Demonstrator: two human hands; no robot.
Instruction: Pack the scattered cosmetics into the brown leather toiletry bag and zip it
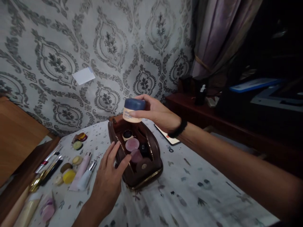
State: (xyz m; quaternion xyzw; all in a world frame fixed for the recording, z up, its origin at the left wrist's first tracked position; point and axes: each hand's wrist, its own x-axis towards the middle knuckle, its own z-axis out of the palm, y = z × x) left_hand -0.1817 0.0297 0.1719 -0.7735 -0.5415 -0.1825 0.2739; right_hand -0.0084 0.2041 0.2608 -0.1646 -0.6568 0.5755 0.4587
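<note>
My right hand (153, 110) grips a cream jar (133, 110) with a dark blue lid and a pale yellow body, held in the air over the far end of a brown zip bag (152, 148). The bag lies unzipped and holds several cosmetics, among them a pink round container (132, 144), a second mauve one (136, 156) and a black item (143, 148). At the bag's left side rests my left hand (110, 171), fingers spread, thumb and fingertips over its near edge. Nothing shows in that hand.
Several cosmetics lie on the patterned sheet at the left, including a pink tube (81, 170), a yellow-lidded jar (68, 176) and a green-lidded jar (77, 145). Right of the bag is a flat dark-edged object (175, 140). A patterned wall (123, 63) rises behind; a dark red shelf (182, 105) stands right.
</note>
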